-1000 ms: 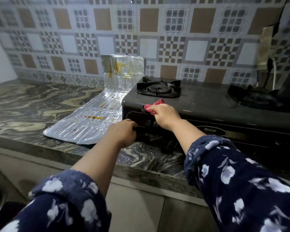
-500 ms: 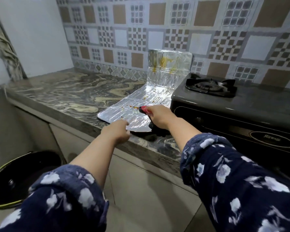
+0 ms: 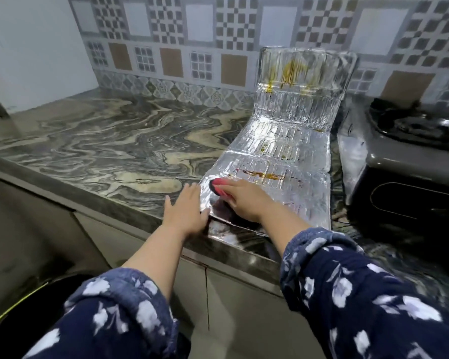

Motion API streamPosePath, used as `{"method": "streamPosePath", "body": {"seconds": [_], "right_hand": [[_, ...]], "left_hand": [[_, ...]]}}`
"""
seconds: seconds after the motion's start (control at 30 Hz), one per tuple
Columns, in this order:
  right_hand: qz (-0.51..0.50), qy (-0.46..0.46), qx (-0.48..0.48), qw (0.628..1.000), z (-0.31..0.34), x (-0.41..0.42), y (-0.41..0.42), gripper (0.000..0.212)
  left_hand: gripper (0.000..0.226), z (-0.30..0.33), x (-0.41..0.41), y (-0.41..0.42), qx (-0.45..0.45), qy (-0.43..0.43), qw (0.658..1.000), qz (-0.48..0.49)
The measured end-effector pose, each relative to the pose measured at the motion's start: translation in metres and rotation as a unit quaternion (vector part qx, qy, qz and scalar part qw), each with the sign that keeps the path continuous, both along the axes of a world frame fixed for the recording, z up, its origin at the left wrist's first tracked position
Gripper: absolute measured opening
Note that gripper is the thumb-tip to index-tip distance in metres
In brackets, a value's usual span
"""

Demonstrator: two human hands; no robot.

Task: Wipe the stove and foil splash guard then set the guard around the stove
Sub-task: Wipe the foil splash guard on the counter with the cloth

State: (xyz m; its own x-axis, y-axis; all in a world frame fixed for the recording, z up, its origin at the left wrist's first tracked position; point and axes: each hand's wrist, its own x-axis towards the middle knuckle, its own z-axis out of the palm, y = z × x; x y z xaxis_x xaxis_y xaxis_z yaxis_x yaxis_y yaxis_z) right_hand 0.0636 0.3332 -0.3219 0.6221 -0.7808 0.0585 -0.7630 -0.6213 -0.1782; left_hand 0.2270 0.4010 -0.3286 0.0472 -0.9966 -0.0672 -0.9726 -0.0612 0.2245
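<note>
The foil splash guard [image 3: 283, 156] lies mostly flat on the marble counter, its far panel propped up against the tiled wall; yellow-brown grease stains mark the upright panel and the middle of the flat part. My right hand [image 3: 244, 200] presses a red cloth [image 3: 218, 186] onto the guard's near left corner. My left hand [image 3: 187, 211] rests flat, fingers spread, on the guard's left edge by the counter front. The black gas stove [image 3: 399, 177] stands to the right of the guard, one burner visible at the far right.
The marble counter [image 3: 114, 146] stretches left to a white wall. Patterned tiles cover the back wall. Cabinet doors sit below the counter edge. A dark round bin with a yellow-green rim [image 3: 16, 307] is at the lower left on the floor.
My right hand left the stove's front and carried the red cloth left onto the foil guard. My left hand moved from the stove front to the guard's left edge and opened flat. The view shifted left.
</note>
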Motion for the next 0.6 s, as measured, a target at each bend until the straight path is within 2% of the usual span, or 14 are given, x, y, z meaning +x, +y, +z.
{"method": "streamPosePath", "body": {"seconds": [0.13, 0.3, 0.43, 0.6], "right_hand": [[-0.008, 0.096, 0.036, 0.995, -0.03, 0.013, 0.002, 0.049], [-0.008, 0.079, 0.06, 0.995, -0.028, 0.017, -0.01, 0.048], [-0.052, 0.069, 0.056, 0.995, -0.031, 0.019, -0.038, 0.048], [-0.11, 0.07, 0.061, 0.99, -0.031, 0.018, -0.085, 0.051]], "left_hand": [[0.068, -0.019, 0.02, -0.019, 0.018, -0.025, 0.999, -0.042], [0.08, -0.036, 0.028, -0.028, -0.043, -0.053, 0.995, -0.077], [0.089, -0.04, 0.029, -0.03, -0.057, -0.057, 0.993, -0.086], [0.087, -0.043, 0.032, -0.031, -0.064, -0.059, 0.992, -0.092]]}}
